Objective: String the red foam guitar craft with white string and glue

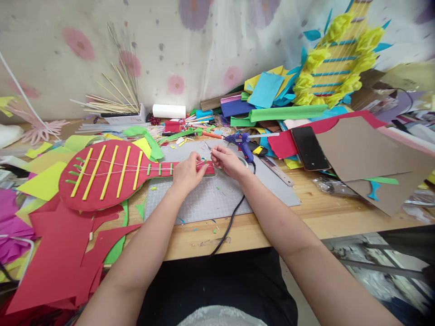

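Note:
A flat red lute-shaped craft piece (110, 174) lies to the left, with yellow bars on its round body and green bars on its neck. Thin white strings (117, 169) run along it toward the neck's end. Over that neck, my left hand (188, 173) is closed in a pinch at the strings; its fingertips are partly hidden. My right hand (228, 161) is closed just beyond the neck's end, and a slim pointed metal tip (207, 146) sticks out from its fingers. The rest of that tool is mostly hidden. A loose string end curves below the right fingers.
A blue glue gun (242, 142) stands right of my hands, its black cable (234, 217) crossing the grey cutting mat (272, 190). Nearby lie a metal ruler (277, 171) and a phone (310, 148). Red foam scraps (57, 253) cover the left; a yellow-flowered instrument (331, 68) stands behind.

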A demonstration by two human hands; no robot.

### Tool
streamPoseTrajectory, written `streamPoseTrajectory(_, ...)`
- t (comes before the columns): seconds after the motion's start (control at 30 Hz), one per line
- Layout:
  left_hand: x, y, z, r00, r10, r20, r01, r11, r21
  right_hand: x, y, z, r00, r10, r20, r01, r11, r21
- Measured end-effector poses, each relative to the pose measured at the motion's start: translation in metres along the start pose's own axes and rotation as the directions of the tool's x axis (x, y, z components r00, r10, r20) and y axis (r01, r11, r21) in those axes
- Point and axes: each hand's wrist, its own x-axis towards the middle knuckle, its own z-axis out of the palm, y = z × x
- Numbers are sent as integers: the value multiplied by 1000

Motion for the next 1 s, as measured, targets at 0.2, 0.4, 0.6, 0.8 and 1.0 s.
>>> streamPoseTrajectory(0.2,1,-1,2,1000,-9,-27,9,1000,0,-2,-2,0,999,10,51,-10,1000,-19)
streamPoseTrajectory(0.4,8,8,5,999,-40,-9,38,992,-117,0,1,-1,999,-3,41,3,1000,16)
streamPoseTrajectory(0.6,17,21,6,998,-56,10,57,988,-143,6,4,-11,991,-65,-115,38,973,-229)
streamPoseTrajectory(0.8,22,16,4,999,-48,5,48,996,-80,-7,-11,-17,956,-193,219,284,788,-546)
streamPoseTrajectory(1.0,26,10,0,990,-122,74,133,975,-177,-10,-4,-7,939,-215,267,343,597,-725)
